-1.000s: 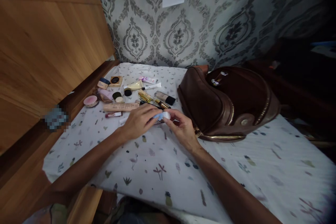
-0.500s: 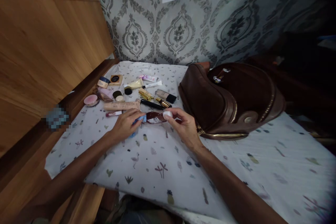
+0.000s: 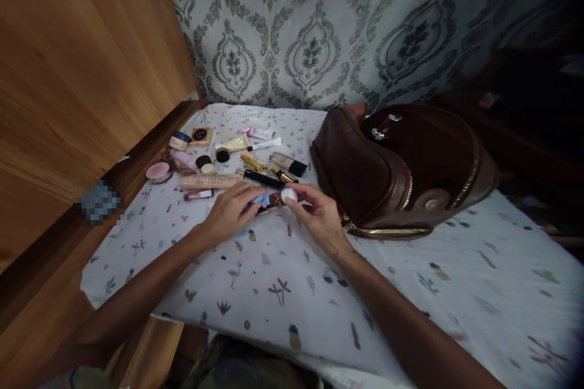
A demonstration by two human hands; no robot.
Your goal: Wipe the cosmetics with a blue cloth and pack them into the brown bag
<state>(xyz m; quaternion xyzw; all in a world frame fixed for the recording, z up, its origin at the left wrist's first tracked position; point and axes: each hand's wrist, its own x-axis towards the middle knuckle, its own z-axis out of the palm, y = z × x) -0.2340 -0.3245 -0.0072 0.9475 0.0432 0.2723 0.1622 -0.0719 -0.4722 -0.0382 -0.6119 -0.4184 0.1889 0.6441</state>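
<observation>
A small dark red-brown bottle with a white cap lies sideways between my hands, just above the sheet. My right hand pinches it at the cap with thumb and fingers. In my left hand is a light blue cloth, pressed by closed fingers against the bottle's left part and hiding much of it. Behind the hands lie a black tube, a long beige tube and a small lip gloss tube.
Several cosmetics stand farther back, among them a pink compact, a cream tube and a foundation bottle. An unzipped brown leather bag is at right. A wooden panel borders the left; a patterned wall is behind.
My left hand with the cloth has slid right along the bottle, covering more of it. The bottle's capped end is tilted slightly up. My right hand keeps its pinch.
</observation>
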